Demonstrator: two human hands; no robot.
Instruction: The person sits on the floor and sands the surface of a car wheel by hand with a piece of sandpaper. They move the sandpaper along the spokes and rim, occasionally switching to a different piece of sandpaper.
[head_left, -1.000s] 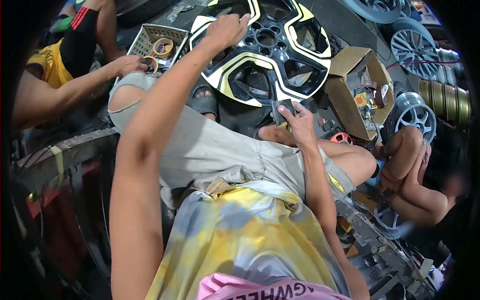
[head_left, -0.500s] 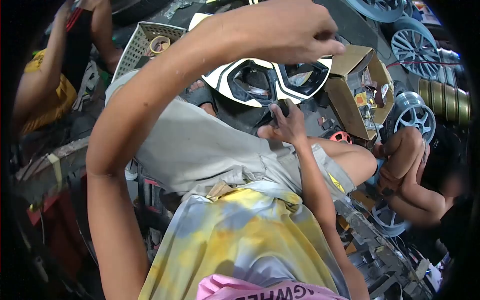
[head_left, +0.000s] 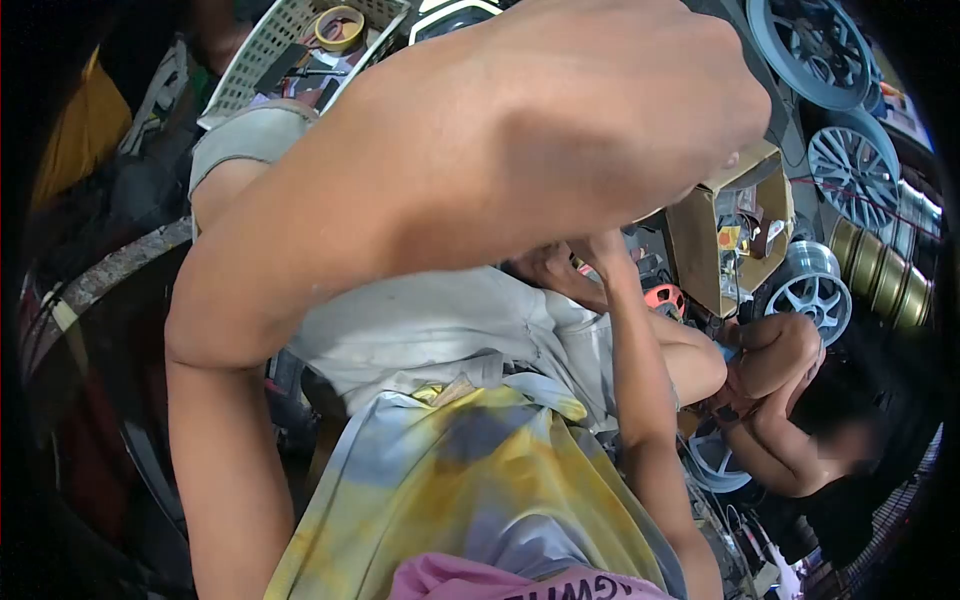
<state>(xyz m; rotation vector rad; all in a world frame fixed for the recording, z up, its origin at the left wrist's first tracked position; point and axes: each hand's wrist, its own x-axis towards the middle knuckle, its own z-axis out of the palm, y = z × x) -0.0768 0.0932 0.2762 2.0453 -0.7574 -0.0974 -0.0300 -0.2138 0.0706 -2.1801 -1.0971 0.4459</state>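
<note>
My left hand point(head_left: 690, 95) is raised close to the camera with its back towards me. Its fingers curl away underneath and are hidden, so what they hold, if anything, does not show. Below the left forearm, my right hand point(head_left: 602, 250) rests by my lap; the forearm covers most of its fingers. A black and cream alloy wheel point(head_left: 452, 14) lies on the floor in front of me. Only a piece of its rim shows at the top, and my left arm blocks the rest.
A pale perforated basket point(head_left: 240, 80) with a tape roll point(head_left: 339, 28) stands front left. At right are an open cardboard box point(head_left: 695, 255), an orange-red round object point(head_left: 664, 297), blue-grey wheels point(head_left: 853, 165) and gold rims point(head_left: 880, 275). Another person point(head_left: 775, 400) crouches at far right.
My left hand and forearm have come nearer the camera, now covering most of the wheel and my right hand. The dark object seen at my right fingers is hidden now. The view has shifted.
</note>
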